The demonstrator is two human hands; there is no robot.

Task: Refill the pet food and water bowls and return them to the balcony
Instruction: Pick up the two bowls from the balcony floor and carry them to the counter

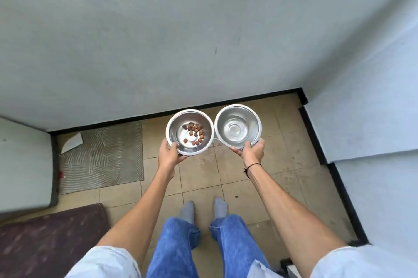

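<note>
I hold two steel bowls side by side above the tiled balcony floor. The food bowl (190,132) on the left has several brown kibble pieces scattered on its bottom. My left hand (170,153) grips its near rim, thumb inside. The water bowl (237,127) on the right holds a shallow layer of clear water. Its near rim is gripped by my right hand (251,152), which has a black cord around the wrist. The two bowls almost touch each other.
A grey balcony wall (181,40) rises just ahead, with a black skirting along its base. A patch of bare ridged mortar (104,155) and a broken tile piece (72,142) lie left. A dark red mat (52,241) lies near left. My socked feet stand on beige tiles (199,176).
</note>
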